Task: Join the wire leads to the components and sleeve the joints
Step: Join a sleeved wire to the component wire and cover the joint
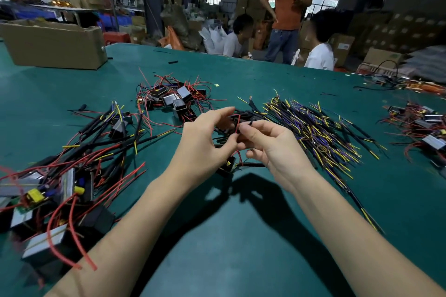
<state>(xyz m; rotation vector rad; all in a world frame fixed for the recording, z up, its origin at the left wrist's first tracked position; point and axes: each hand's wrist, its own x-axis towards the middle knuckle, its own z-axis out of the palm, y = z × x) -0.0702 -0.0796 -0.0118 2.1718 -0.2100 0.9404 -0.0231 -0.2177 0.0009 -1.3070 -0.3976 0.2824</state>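
My left hand (207, 137) and my right hand (270, 144) meet above the green table (241, 236). Their fingertips pinch a thin red wire (239, 120) and a short black sleeve (248, 123) between them. A small black component (228, 166) hangs just below the hands on the red lead. A fan of yellow, purple and black wire leads (316, 132) lies right of my hands. A heap of boxy components with red leads (173, 99) sits beyond my left hand. Joined, sleeved parts (60, 183) are piled at the near left.
A cardboard box (53, 43) stands at the far left of the table. Another pile of components with red wires (420, 128) lies at the right edge. Across the table two people sit and one in an orange shirt (287, 7) stands, with stacked cartons behind.
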